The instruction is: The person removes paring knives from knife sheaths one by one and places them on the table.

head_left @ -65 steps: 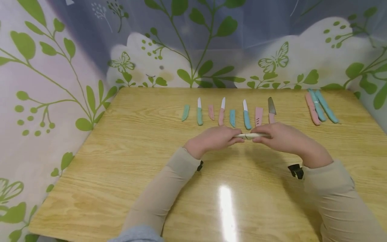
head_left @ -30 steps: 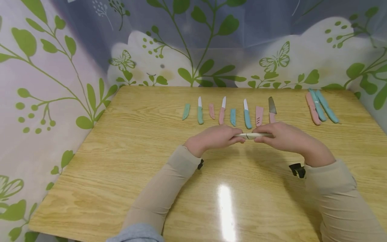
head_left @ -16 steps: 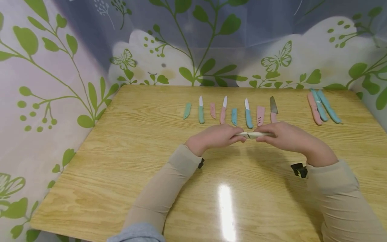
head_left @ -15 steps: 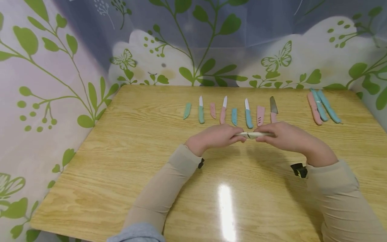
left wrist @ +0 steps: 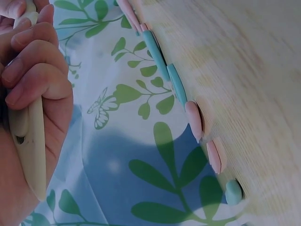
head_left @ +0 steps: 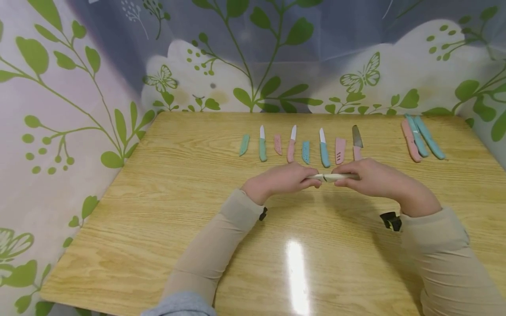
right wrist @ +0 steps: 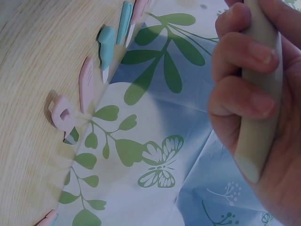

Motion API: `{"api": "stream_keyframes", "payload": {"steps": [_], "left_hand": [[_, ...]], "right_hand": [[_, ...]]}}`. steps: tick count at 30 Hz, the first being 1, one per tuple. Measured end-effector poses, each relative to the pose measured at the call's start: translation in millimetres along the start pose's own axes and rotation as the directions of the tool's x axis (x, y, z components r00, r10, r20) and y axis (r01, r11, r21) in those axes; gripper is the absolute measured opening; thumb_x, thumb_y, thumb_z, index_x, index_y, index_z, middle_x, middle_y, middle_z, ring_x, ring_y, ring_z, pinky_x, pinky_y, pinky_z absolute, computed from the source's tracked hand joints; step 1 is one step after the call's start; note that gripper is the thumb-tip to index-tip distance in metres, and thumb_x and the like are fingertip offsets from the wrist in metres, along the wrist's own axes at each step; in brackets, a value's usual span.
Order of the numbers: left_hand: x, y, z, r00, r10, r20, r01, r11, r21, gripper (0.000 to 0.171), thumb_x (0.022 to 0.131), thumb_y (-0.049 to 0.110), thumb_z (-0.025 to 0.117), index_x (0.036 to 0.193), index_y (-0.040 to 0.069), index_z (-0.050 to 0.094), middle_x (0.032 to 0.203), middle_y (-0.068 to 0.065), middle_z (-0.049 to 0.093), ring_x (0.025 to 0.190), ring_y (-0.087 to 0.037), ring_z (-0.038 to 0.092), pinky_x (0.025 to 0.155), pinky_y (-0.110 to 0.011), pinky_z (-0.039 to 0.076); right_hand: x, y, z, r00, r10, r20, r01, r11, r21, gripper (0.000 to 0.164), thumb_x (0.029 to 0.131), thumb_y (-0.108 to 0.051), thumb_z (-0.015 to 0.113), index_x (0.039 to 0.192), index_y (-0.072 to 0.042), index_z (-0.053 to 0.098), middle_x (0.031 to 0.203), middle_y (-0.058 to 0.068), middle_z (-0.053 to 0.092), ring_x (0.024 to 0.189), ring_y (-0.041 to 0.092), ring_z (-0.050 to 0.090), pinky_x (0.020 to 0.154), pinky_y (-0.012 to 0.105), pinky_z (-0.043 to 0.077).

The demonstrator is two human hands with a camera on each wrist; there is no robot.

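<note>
Above the middle of the table, both hands hold a cream-coloured knife end to end with its sheath. My left hand (head_left: 282,179) curls its fingers round the cream sheath (left wrist: 35,155), whose tapered end sticks out below the palm in the left wrist view. My right hand (head_left: 371,181) grips the cream handle (right wrist: 258,127), its rounded end showing in the right wrist view. A thin dark line marks where the two parts meet. The blade cannot be seen. Just beyond the right hand lies a pink knife (head_left: 357,138) with a dark blade, its handle partly covered.
Along the table's (head_left: 158,210) far side lie a green sheath (head_left: 244,145), green knife (head_left: 262,147), pink sheath (head_left: 278,145), pink knife (head_left: 291,147), blue sheath (head_left: 305,152), blue knife (head_left: 324,151) and larger pink sheath (head_left: 340,150). Pink and blue-handled items (head_left: 411,141) lie far right.
The head view shifts very slightly. Both hands keep the same hold on the cream knife and sheath, and the things on the table stay where they were.
</note>
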State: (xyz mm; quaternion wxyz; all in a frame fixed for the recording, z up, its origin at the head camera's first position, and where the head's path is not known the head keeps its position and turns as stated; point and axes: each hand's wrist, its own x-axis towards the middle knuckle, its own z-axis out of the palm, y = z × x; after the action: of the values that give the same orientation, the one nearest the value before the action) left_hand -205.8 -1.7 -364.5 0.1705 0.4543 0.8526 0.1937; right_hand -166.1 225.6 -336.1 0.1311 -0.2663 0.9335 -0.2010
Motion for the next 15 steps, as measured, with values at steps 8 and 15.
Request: {"api": "stream_keyframes", "payload": {"steps": [8, 15], "left_hand": [[0.7, 1.6, 0.5, 0.999, -0.019, 0.038, 0.018, 0.999, 0.026, 0.031, 0.104, 0.030, 0.043, 0.103, 0.006, 0.062, 0.071, 0.004, 0.044, 0.058, -0.007, 0.032, 0.061, -0.018, 0.034], [1.2, 0.8, 0.7, 0.999, -0.027, 0.034, 0.027, 0.999, 0.021, 0.031, 0.104, 0.030, 0.043, 0.103, 0.006, 0.062, 0.070, 0.004, 0.042, 0.058, -0.007, 0.031, 0.061, -0.019, 0.033]], "right_hand": [[0.1, 0.8, 1.1, 1.000, -0.016, -0.001, 0.016, 1.000, 0.002, 0.029, 0.097, -0.027, 0.059, 0.117, -0.009, 0.068, 0.114, 0.012, 0.069, 0.089, 0.017, 0.067, 0.078, 0.043, 0.052], [-0.1, 1.1, 0.2, 1.000, -0.002, -0.001, 0.002, 1.000, -0.001, 0.029, 0.098, -0.026, 0.059, 0.119, -0.008, 0.067, 0.118, 0.015, 0.067, 0.093, 0.021, 0.067, 0.079, 0.044, 0.052]]}}
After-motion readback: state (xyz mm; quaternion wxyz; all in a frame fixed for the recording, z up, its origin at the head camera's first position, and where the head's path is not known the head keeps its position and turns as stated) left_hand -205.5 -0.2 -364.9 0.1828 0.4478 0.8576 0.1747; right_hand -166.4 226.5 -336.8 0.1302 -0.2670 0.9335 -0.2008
